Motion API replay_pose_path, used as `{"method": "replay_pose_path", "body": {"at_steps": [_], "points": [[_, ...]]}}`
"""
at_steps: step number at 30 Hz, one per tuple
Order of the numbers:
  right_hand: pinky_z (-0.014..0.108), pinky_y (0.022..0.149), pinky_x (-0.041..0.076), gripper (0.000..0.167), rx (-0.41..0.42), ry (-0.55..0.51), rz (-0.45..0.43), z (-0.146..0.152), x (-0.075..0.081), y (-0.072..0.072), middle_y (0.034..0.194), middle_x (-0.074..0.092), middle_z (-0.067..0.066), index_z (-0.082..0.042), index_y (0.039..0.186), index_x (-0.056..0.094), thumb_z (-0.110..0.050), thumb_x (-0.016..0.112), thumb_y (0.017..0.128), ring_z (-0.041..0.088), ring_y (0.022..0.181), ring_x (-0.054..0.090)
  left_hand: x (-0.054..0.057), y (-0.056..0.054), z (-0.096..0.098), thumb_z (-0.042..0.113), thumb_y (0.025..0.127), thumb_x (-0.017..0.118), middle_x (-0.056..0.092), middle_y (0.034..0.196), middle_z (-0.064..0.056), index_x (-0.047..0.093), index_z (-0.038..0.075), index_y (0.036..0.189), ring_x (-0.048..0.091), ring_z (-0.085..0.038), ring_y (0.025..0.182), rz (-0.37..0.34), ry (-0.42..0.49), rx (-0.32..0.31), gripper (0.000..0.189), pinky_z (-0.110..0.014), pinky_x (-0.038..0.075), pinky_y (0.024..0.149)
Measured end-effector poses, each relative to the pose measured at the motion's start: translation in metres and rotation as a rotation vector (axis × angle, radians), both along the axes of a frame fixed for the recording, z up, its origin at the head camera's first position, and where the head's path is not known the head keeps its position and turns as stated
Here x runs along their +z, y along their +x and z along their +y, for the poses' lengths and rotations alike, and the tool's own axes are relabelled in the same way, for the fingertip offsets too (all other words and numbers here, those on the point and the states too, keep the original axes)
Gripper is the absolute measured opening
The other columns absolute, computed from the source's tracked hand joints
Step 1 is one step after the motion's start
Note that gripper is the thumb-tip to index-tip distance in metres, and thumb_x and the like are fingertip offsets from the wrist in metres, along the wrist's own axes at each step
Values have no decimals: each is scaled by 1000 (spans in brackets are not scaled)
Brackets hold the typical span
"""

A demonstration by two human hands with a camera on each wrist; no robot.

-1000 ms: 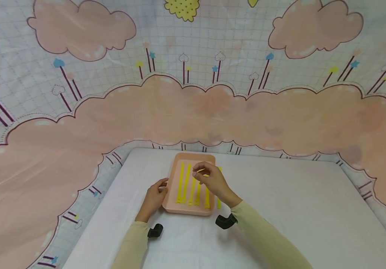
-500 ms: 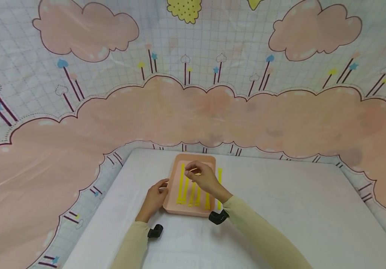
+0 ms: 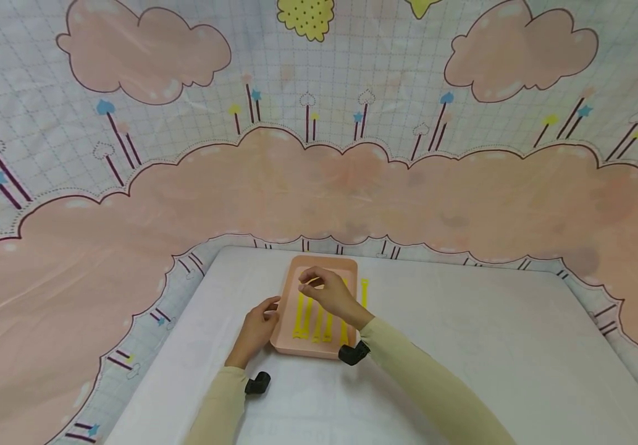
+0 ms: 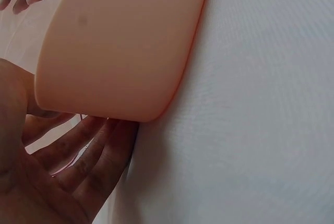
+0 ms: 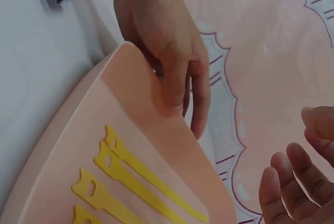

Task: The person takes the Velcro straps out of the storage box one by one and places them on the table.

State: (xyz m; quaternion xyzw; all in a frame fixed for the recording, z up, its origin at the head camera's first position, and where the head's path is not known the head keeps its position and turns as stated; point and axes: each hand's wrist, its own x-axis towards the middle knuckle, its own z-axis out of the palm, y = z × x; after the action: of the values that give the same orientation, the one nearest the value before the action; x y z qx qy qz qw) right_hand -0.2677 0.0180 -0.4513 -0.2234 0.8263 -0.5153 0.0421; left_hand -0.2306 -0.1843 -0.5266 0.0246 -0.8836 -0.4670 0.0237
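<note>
A peach-coloured tray (image 3: 310,354) lies on the white table with several yellow hook-and-loop cable ties (image 5: 136,183) side by side in it. Each tie has a slotted head. My left hand (image 3: 256,327) holds the tray's left edge, its thumb at the rim and its fingers along the outer wall. Above the upper part of the tray hovers my right hand (image 3: 330,292), fingers loosely bent and apart from the thumb, nothing between them. It covers the upper ends of some ties in the head view. One more tie (image 3: 364,292) lies on the table just right of the tray.
The white table (image 3: 463,346) stretches to the right and front of the tray. A patterned cloth backdrop (image 3: 352,191) rises behind its far edge. Black wrist cameras (image 3: 354,353) hang below both sleeves.
My right hand has moved left across the tray, from its right half to its upper left part. The left hand stays on the edge, and the ties in the tray lie as before.
</note>
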Motion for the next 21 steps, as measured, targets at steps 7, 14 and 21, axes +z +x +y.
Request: {"method": "replay_pose_path", "body": {"at_steps": [7, 14, 21], "points": [[34, 86, 56, 16, 15, 46, 5, -7, -1, -5, 113, 68, 2, -15, 109, 64, -20, 66, 94, 22, 106, 64, 1, 0, 0, 8, 95, 54, 63, 127, -19, 55, 11, 139, 66, -33, 110, -10, -6, 2, 44, -46, 55, 91], [31, 82, 56, 17, 7, 74, 71, -10, 0, -11, 112, 68, 4, -11, 110, 64, -16, 66, 94, 22, 104, 65, 2, 0, 1, 9, 96, 54, 63, 128, -19, 54, 11, 140, 65, -33, 111, -14, -10, 5, 44, -46, 55, 91], [30, 84, 55, 18, 32, 138, 139, -10, -3, -20, 115, 65, 3, -11, 112, 65, -16, 65, 95, 20, 103, 63, 4, 1, 3, 9, 96, 54, 62, 129, -19, 54, 10, 140, 65, -34, 111, -25, -8, 11, 43, -46, 55, 91]]}}
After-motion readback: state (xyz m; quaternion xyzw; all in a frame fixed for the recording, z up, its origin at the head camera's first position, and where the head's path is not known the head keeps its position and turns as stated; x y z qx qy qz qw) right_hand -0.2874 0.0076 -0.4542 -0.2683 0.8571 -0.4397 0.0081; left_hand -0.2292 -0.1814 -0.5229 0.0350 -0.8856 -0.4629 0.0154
